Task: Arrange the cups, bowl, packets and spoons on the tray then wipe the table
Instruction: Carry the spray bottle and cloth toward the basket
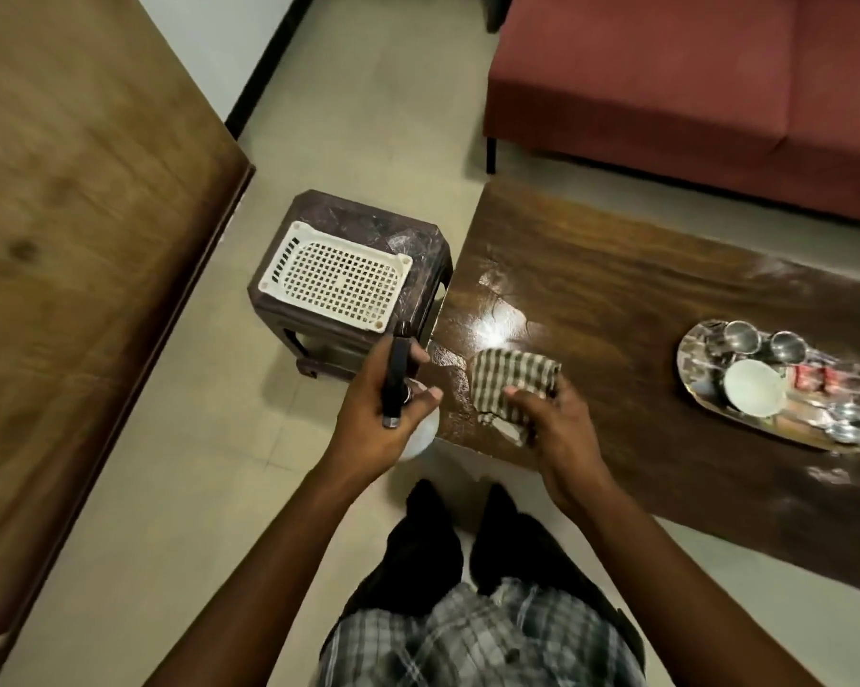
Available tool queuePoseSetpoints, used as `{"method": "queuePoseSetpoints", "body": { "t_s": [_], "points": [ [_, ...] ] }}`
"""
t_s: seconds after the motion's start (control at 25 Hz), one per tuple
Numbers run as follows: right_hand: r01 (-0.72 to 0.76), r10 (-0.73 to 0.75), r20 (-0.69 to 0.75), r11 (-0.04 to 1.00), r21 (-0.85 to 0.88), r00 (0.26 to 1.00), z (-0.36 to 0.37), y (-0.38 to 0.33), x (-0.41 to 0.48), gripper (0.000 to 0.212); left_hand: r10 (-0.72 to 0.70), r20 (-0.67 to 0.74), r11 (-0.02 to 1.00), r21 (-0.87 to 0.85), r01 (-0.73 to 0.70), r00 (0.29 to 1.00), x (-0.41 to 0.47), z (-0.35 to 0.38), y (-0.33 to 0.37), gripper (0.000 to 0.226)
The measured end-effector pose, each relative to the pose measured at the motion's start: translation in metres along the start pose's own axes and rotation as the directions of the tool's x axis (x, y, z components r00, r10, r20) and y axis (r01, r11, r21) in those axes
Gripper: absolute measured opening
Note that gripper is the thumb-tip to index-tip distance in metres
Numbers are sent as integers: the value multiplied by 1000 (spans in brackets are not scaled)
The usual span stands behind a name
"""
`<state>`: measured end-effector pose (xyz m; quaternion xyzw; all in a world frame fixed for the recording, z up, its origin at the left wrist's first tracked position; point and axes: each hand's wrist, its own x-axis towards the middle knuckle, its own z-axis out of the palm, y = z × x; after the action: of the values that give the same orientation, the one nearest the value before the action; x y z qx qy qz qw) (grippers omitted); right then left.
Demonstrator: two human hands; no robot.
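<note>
Fingers of the right hand are curled onto the checked cloth, gripping it against the near left corner of the wooden table; the left hand is closed round the black trigger head of a spray bottle, held just off the table's edge.

Step in hand, as judged: wiping; arranging appears done, since all the tableware sits on the steel tray toward the table's right end, well apart from the cloth.

Count: steel cups, two; white bowl, one; red packets, at least two, blurred; spoons, number cannot be told; cloth, one; bottle, one.

Wet glossy patches lie round the cloth; the next move likely calls for firm strokes across these and on toward the tray, without knocking it.
</note>
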<state>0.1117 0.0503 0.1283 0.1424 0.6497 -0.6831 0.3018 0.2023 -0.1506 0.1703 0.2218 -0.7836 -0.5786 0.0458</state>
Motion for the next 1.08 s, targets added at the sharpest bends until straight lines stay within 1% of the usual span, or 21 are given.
{"method": "queuePoseSetpoints", "body": {
  "t_s": [0.08, 0.12, 0.2, 0.24, 0.32, 0.36, 0.44, 0.52, 0.64, 0.72, 0.8, 1.0, 1.08],
  "points": [
    [41, -44, 38, 997, 66, 998, 6, -29, -19, 30, 25, -24, 1000, -16, -26, 999, -12, -16, 30, 42],
    [34, -40, 53, 994, 99, 998, 8, -40, -25, 29, 55, -62, 998, 5, -55, 997, -17, -22, 39, 47],
    [12, -26, 97, 990, 141, 995, 15, -60, -36, 27, 113, -170, 990, 106, -96, 979, -23, -32, 48, 49],
    [15, -34, 126, 989, 149, 991, 20, -67, -40, 25, 124, -197, 986, 138, -98, 972, -25, -37, 50, 52],
    [12, -42, 194, 988, 153, 980, 32, -75, -47, 23, 97, -225, 991, 115, -72, 970, -30, -48, 48, 61],
    [4, -37, 220, 989, 149, 975, 39, -78, -48, 21, 61, -242, 995, 89, -41, 968, -30, -56, 45, 59],
    [-25, -24, 274, 985, 173, 961, 54, -79, -50, 16, -7, -280, 998, 58, 24, 960, -31, -77, 37, 49],
    [-49, -8, 294, 982, 183, 956, 75, -76, -47, 17, -49, -292, 995, 69, 72, 955, -32, -104, 27, 45],
    [-71, 16, 268, 978, 197, 963, 109, -64, -41, 22, -50, -251, 987, 137, 86, 967, -29, -144, 11, 49],
    [-96, 46, 238, 974, 205, 970, 143, -54, -35, 33, -53, -231, 989, 126, 83, 972, -21, -176, -3, 51],
    [-128, 76, 198, 956, 266, 977, 180, -42, -27, 41, -45, -201, 990, 118, 70, 978, -8, -208, -18, 55],
    [-153, 121, 110, 923, 353, 986, 251, -37, -2, 37, -1, -128, 988, 155, 21, 992, 35, -263, -30, 50],
    [-144, 132, 56, 919, 367, 990, 268, -38, 14, 36, 4, -112, 993, 117, 9, 994, 63, -274, -34, 48]
  ]
}}
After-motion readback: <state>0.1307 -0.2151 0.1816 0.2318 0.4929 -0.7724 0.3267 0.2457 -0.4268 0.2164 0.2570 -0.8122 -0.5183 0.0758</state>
